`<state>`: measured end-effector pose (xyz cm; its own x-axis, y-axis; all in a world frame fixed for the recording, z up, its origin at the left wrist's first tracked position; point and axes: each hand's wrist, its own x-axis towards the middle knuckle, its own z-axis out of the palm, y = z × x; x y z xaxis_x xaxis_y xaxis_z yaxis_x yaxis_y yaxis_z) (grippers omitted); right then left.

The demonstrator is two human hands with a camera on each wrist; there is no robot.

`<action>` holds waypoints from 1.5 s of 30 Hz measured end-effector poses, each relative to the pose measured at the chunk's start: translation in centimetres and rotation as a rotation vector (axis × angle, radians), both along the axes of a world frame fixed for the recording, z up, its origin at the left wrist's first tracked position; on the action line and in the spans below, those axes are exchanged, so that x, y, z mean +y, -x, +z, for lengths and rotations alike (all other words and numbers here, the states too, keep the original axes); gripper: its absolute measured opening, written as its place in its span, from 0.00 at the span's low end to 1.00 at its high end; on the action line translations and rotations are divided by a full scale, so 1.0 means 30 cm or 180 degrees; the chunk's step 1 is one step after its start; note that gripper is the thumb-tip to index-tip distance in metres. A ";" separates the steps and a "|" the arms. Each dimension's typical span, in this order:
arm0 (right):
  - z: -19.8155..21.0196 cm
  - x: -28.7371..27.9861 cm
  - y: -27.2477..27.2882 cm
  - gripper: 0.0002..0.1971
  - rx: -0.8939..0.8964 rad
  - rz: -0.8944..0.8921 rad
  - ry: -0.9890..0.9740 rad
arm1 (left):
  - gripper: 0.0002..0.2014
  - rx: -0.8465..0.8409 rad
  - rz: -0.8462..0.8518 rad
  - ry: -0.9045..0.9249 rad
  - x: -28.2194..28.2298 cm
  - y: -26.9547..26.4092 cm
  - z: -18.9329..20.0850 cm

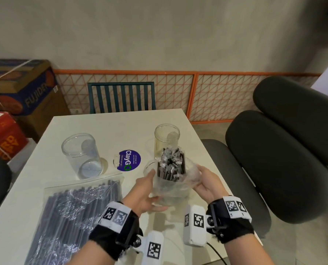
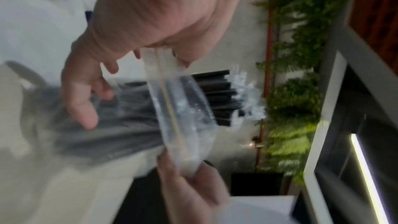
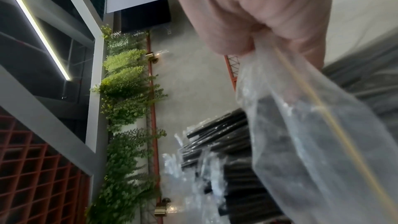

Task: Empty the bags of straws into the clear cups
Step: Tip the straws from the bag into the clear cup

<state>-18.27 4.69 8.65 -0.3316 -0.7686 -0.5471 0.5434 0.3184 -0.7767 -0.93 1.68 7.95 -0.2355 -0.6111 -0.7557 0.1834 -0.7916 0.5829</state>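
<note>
Both hands are holding one clear bag (image 1: 175,186) upright above the desk's (image 1: 105,123) near right part. The left hand (image 1: 146,192) is gripping the bag's left side and the right hand (image 1: 207,185) is pinching its mouth on the right. Black straws (image 1: 170,167) are sticking up out of the open top. A second bag of straws (image 1: 77,213) is lying flat along the near left edge. One clear cup (image 1: 82,155) is standing toward the left side, and another clear cup (image 1: 167,137) is standing toward the far right edge, just behind the held bag.
</note>
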 end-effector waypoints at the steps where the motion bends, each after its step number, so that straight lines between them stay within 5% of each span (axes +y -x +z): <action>1: 0.002 0.001 -0.005 0.18 0.0031 0.0073 -0.0013 | 0.20 0.0272 0.0016 -0.0140 0.008 0.001 0.008; 3: 0.006 0.005 -0.013 0.19 0.0287 0.0395 -0.0038 | 0.17 0.0688 0.0225 -0.0314 -0.006 -0.002 -0.005; 6: 0.015 0.016 -0.008 0.05 0.1278 0.0652 -0.0213 | 0.15 0.0806 0.0472 -0.0184 -0.029 0.012 -0.025; 8: 0.015 0.023 0.003 0.05 0.1544 0.0612 -0.0252 | 0.17 0.0821 0.0542 -0.0143 -0.028 0.023 -0.030; 13: -0.005 0.010 0.015 0.11 0.0897 0.0435 -0.0325 | 0.18 0.1042 0.0517 0.0116 -0.016 0.062 -0.030; 17: -0.020 0.006 0.003 0.17 0.0481 0.0331 -0.0421 | 0.11 0.0553 -0.0065 0.0303 0.003 0.076 0.013; 22: 0.014 -0.003 -0.012 0.27 -0.0216 0.0510 -0.0562 | 0.14 0.0204 -0.0077 0.0456 -0.022 0.057 0.045; 26: 0.190 -0.052 -0.011 0.29 -0.0105 0.1105 0.0274 | 0.12 0.0273 -0.0246 0.0690 -0.113 0.012 0.171; 29: 0.343 -0.074 -0.003 0.23 0.0066 0.1223 0.1057 | 0.34 0.0497 -0.0530 0.0704 -0.176 -0.007 0.299; 32: 0.484 -0.159 -0.015 0.16 0.0156 0.1105 0.1561 | 0.38 0.0875 -0.0998 0.0822 -0.260 0.012 0.443; 36: 0.538 -0.217 -0.051 0.16 0.0709 0.1280 0.1891 | 0.20 0.0764 -0.0971 0.1335 -0.287 0.017 0.503; 41: 0.547 -0.298 -0.043 0.23 0.1702 0.1482 0.1769 | 0.26 0.0918 -0.0535 0.1354 -0.376 0.009 0.508; 45: 0.560 -0.381 0.018 0.50 0.2485 0.1779 0.1241 | 0.21 0.0768 -0.0482 0.1865 -0.435 0.030 0.514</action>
